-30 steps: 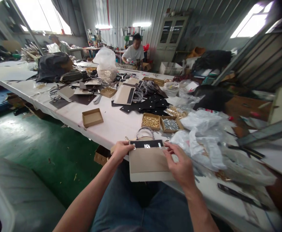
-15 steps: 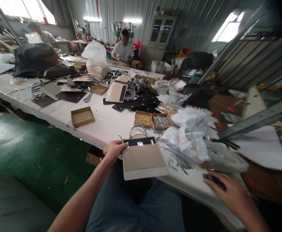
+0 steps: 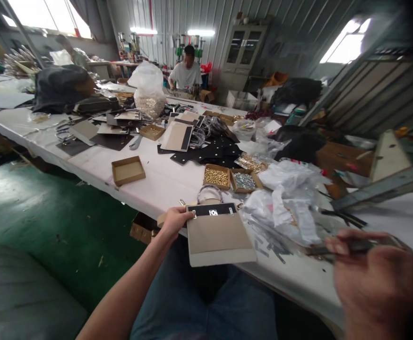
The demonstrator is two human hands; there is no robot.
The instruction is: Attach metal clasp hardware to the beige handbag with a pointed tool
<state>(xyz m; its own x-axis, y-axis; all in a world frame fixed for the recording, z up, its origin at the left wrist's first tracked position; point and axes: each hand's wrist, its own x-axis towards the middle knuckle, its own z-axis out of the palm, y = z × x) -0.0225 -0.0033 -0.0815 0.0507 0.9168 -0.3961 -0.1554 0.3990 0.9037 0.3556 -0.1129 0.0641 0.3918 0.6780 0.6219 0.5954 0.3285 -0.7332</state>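
Note:
My left hand (image 3: pixel 174 220) pinches the top left corner of a tan leather panel (image 3: pixel 218 234) that has a black strip and metal fittings along its top edge. The panel lies partly over the near edge of the white table (image 3: pixel 164 182), above my lap. My right hand (image 3: pixel 373 278) is raised at the lower right, blurred by motion, with its fingers closed on a long thin dark tool (image 3: pixel 348 246). A metal ring handle (image 3: pixel 210 192) lies just behind the panel.
Small cardboard boxes of gold studs (image 3: pixel 216 176) and silver parts (image 3: pixel 244 181) stand behind the panel. Crumpled plastic bags (image 3: pixel 288 198) lie to the right. An open box (image 3: pixel 128 170), black leather pieces (image 3: pixel 213 151) and a person (image 3: pixel 186 73) at a machine are farther back.
My right hand left the panel, reached to the right across the table, and has now lifted up holding the dark tool. My left hand has kept its hold on the panel.

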